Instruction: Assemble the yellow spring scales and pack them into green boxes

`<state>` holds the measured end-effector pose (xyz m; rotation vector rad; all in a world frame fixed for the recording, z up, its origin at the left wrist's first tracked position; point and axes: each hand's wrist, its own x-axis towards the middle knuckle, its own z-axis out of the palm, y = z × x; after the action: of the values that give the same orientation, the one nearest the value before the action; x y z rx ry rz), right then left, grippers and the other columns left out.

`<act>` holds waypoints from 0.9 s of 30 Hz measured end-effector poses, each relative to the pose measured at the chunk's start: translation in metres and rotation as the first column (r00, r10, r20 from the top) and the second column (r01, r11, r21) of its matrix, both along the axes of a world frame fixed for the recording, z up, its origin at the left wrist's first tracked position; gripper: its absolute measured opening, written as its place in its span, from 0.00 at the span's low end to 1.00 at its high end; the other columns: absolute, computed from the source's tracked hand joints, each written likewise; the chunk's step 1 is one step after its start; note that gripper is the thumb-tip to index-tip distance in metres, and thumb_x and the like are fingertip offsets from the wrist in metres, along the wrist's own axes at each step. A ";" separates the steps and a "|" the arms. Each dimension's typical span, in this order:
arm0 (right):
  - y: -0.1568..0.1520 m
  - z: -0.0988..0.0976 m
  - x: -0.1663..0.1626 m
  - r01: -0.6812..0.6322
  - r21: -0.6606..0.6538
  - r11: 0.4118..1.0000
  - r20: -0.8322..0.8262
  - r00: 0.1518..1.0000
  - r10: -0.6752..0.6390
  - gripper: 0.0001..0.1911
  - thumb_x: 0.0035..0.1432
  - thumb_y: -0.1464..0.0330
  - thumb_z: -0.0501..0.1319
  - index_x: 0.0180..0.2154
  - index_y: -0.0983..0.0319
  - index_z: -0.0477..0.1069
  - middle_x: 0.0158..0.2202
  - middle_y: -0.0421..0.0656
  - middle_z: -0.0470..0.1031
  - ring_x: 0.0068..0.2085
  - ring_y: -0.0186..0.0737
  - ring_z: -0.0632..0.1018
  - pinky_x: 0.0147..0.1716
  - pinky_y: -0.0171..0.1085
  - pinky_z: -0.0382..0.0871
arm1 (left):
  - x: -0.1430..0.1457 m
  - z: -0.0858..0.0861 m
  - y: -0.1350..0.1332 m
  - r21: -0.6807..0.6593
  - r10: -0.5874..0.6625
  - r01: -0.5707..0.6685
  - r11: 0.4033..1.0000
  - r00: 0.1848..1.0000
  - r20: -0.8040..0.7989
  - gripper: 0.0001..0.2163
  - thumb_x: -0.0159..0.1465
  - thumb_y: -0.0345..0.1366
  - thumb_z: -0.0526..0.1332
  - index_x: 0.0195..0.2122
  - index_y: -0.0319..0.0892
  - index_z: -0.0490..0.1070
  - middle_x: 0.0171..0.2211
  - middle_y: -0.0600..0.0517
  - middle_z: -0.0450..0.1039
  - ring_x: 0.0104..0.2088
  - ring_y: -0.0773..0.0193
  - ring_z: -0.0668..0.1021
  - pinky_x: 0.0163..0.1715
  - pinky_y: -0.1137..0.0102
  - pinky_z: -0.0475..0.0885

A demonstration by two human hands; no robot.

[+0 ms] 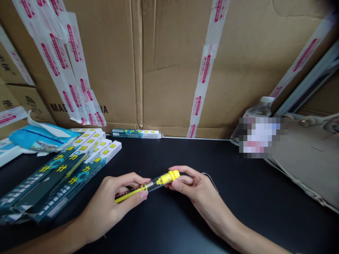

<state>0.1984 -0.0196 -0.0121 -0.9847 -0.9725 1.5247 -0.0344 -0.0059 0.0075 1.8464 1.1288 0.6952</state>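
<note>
1. The left hand (113, 201) sits at about 7 o'clock on the black bench (238, 197), its grip pinching the lower, yellow-edged end of a clear tube (148, 186) between thumb and fingers.
2. The right hand (196, 190) lies just at 3 o'clock of the left hand, its grip pinching the tube's other end, right at the yellow cap (169, 177).
3. The tube is held just above the bench near the centre, tilted so the capped end points toward 2 o'clock and the other end toward 8 o'clock.
4. A fan of long flat boxes (66, 173), dark teal with white ends and yellow marks, lies on the bench at 9 to 10 o'clock of the hands, overlapping one another.
5. One more box of the same kind (136, 133) lies alone at 12 o'clock, against the foot of the cardboard carton wall (169, 70).
6. A blue-and-white packet (39, 135) rests at 10 o'clock, beyond the fan of boxes.
7. At 2 o'clock a plastic water bottle (258, 109) stands beside a beige bag (304, 155); its label is blurred.
8. Strips of white tape with pink print (203, 70) run down the cartons.
</note>
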 end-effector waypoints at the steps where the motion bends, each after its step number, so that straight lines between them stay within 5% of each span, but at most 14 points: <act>1: 0.000 0.000 0.000 0.000 0.001 1.000 -0.003 1.000 0.000 0.24 0.45 0.64 0.77 0.45 0.60 0.76 0.31 0.40 0.84 0.36 0.34 0.82 0.45 0.33 0.72 | 0.000 0.000 0.000 0.001 -0.001 0.001 1.000 1.000 -0.001 0.15 0.63 0.47 0.63 0.46 0.44 0.78 0.33 0.52 0.82 0.32 0.61 0.81 0.29 0.75 0.71; 6: -0.001 0.001 0.000 0.007 0.021 1.000 -0.021 1.000 -0.006 0.26 0.45 0.65 0.77 0.46 0.60 0.75 0.29 0.40 0.84 0.34 0.33 0.82 0.44 0.33 0.73 | -0.001 -0.001 0.001 0.022 -0.012 0.012 1.000 1.000 0.010 0.15 0.64 0.46 0.62 0.46 0.43 0.77 0.34 0.52 0.82 0.33 0.61 0.82 0.30 0.75 0.72; 17: 0.000 -0.001 0.000 -0.010 0.012 1.000 -0.031 0.999 0.011 0.15 0.46 0.65 0.76 0.28 0.63 0.73 0.29 0.42 0.84 0.33 0.35 0.83 0.41 0.32 0.75 | 0.002 0.006 -0.004 0.072 0.014 -0.016 0.997 1.000 0.021 0.14 0.63 0.44 0.64 0.44 0.42 0.79 0.29 0.52 0.81 0.28 0.62 0.81 0.24 0.76 0.71; 24: -0.002 0.004 -0.001 0.012 0.019 1.000 -0.019 1.000 -0.011 0.28 0.45 0.64 0.76 0.47 0.63 0.73 0.30 0.43 0.84 0.34 0.38 0.84 0.43 0.36 0.76 | -0.001 -0.001 -0.001 0.071 0.006 -0.005 0.997 1.000 -0.014 0.16 0.63 0.46 0.63 0.46 0.42 0.78 0.31 0.53 0.80 0.26 0.65 0.78 0.23 0.76 0.68; 27: -0.002 0.004 -0.001 0.012 0.026 1.000 0.002 1.000 -0.012 0.26 0.47 0.64 0.76 0.47 0.63 0.74 0.31 0.44 0.85 0.34 0.39 0.84 0.44 0.37 0.76 | 0.000 0.001 -0.002 0.037 0.027 -0.026 0.999 1.000 -0.017 0.16 0.63 0.46 0.63 0.46 0.42 0.78 0.32 0.52 0.80 0.28 0.64 0.79 0.25 0.76 0.69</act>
<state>0.1971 -0.0218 -0.0082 -0.9726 -0.9838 1.4979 -0.0342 -0.0078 0.0089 1.8749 1.1602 0.7212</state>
